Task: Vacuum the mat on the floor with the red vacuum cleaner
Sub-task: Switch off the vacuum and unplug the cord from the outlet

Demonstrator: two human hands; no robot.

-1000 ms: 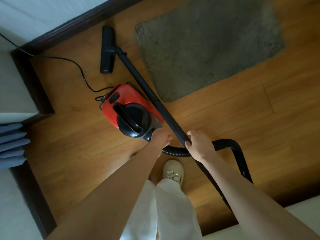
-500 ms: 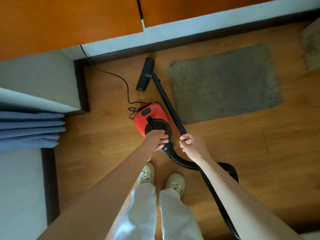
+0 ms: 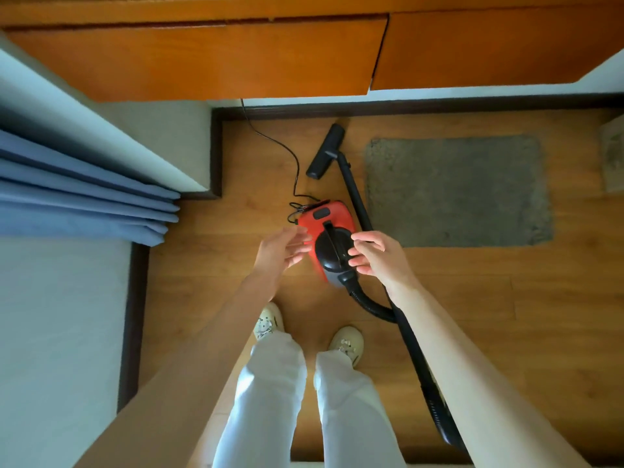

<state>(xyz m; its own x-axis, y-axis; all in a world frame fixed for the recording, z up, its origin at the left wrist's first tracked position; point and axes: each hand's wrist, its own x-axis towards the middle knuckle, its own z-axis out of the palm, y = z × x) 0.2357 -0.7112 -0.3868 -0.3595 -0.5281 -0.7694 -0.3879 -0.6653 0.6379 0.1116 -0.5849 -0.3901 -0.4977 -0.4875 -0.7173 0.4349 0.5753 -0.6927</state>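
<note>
Red vacuum cleaner (image 3: 332,217): on wood floor (image 3: 472,298), long axis toward the baseboard; wand (image 3: 354,194) alongside grey mat (image 3: 456,190), nozzle (image 3: 325,152) just off its left edge. Left hand (image 3: 282,251), right hand (image 3: 378,253): both released, fingers loose above the canister.

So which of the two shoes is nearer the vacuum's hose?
The right shoe, below the black hose; the left shoe sits farther left, away from it.
</note>
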